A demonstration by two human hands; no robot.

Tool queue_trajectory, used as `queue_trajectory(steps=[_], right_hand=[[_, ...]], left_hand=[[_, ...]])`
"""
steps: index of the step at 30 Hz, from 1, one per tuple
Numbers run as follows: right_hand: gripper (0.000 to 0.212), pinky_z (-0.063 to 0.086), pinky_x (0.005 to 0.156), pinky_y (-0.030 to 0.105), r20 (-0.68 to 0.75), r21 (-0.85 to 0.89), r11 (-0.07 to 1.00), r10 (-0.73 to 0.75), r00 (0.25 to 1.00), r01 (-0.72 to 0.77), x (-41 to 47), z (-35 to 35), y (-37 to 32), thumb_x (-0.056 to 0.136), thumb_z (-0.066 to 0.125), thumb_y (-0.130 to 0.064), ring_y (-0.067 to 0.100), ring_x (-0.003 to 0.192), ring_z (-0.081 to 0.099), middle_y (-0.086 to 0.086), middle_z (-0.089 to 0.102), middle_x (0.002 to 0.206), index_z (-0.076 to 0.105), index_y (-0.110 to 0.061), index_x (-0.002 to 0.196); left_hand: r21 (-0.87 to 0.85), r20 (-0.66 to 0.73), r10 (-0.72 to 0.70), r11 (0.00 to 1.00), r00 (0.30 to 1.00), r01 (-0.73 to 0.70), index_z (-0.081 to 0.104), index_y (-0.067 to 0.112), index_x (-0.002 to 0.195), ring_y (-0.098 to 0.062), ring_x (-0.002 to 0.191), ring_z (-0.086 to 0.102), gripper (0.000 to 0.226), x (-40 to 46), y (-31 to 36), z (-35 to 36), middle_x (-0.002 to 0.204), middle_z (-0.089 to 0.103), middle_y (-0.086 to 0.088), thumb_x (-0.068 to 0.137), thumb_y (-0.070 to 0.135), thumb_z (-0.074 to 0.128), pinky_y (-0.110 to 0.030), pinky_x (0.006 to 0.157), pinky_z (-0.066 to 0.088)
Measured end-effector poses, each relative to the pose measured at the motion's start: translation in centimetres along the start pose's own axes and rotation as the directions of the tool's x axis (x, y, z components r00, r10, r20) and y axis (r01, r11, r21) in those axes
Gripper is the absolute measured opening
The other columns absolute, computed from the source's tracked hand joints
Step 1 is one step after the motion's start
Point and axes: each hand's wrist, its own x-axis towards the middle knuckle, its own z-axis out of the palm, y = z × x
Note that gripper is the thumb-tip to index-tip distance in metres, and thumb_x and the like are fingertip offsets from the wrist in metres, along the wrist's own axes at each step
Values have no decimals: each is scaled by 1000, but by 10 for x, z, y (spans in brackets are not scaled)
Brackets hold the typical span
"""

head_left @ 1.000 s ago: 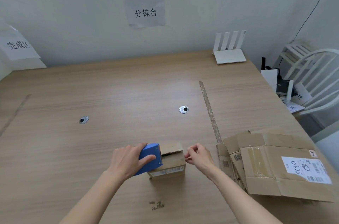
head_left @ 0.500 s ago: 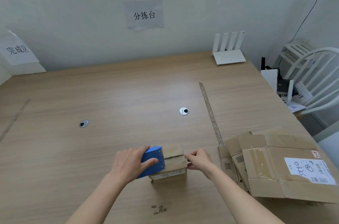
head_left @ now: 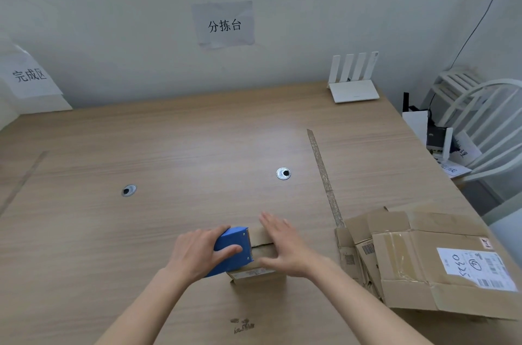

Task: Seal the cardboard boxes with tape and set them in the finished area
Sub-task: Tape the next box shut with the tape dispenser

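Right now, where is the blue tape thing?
In the head view, the blue tape dispenser is low in the middle, gripped by the left hand on the left end of the small cardboard box, beside the right hand.

box (head_left: 262, 253): mostly hidden | right hand (head_left: 285, 248): blurred | chair (head_left: 485, 130): cut off

Both forearms come into the head view bare from the lower edge up to the wrists, with no sleeve or cuff showing on either. The left hand (head_left: 199, 253) wears no glove, ring, watch or bracelet on the parts that show. The right hand (head_left: 285, 248) is likewise ungloved and unadorned, its fingers (head_left: 269, 222) a little blurred, with short, unpainted nails as far as can be made out.
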Motion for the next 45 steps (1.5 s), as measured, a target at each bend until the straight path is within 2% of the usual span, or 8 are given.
queue_trajectory(steps=[4,8,10,21,26,35,42,45], right_hand=[[132,-18,121,37,96,-258,966,51,994,-24,13,28,-2,75,63,-77,15,152,-22,-7,-20,164,-16,-13,159],[132,26,120,41,-82,-345,937,25,996,-52,16,46,4,59,59,-90,22,141,47,2,52,148,22,-8,155],[133,40,109,41,-102,-281,958,32,994,-59,18,49,4,46,66,-92,20,128,60,-1,63,133,39,-10,147],[127,24,113,41,-97,-266,962,33,995,-58,13,52,9,49,69,-86,20,128,57,-2,54,134,40,-12,149],[125,25,113,41,-58,-328,944,21,998,-39,17,50,11,49,70,-86,20,131,50,-1,54,136,44,-13,147],[108,22,115,39,-51,-363,930,33,998,-50,14,50,8,70,31,-86,22,134,53,0,54,139,39,-13,150],[109,18,117,41,-68,-389,921,-7,998,-20,15,52,17,73,35,-87,23,139,46,0,49,145,33,-14,154],[110,11,120,41,-68,-400,917,-18,998,-10,16,55,18,74,36,-86,24,143,40,1,45,148,27,-15,157]], left_hand=[[-2,31,-5,1000,1000,5,44,44,144,-8,91,62,65,1,-3,-2,115,69,15,89,78,38,-25,61,35],[-34,68,34,999,997,-31,43,44,143,-5,83,52,61,0,-7,-5,116,67,16,91,76,39,-24,64,37],[-28,83,29,999,996,-27,46,45,140,-7,88,58,59,-2,-19,-8,114,67,16,91,76,38,-26,66,41],[-37,204,-30,999,979,39,56,45,126,-12,84,61,51,-5,-71,-7,101,67,16,89,77,41,-31,72,48],[35,239,-87,996,967,81,64,35,101,-12,80,62,61,-8,-100,4,86,67,12,74,84,39,-31,70,47],[196,206,-175,971,963,135,47,21,73,-25,68,50,51,9,-60,37,76,61,0,84,71,43,-32,57,30],[200,148,-257,953,955,226,56,23,86,-25,82,65,40,0,-32,78,81,59,2,93,61,47,-31,63,40],[118,81,-300,950,950,290,55,25,116,-23,85,66,43,-17,-51,101,95,67,4,97,61,42,-30,59,38]])
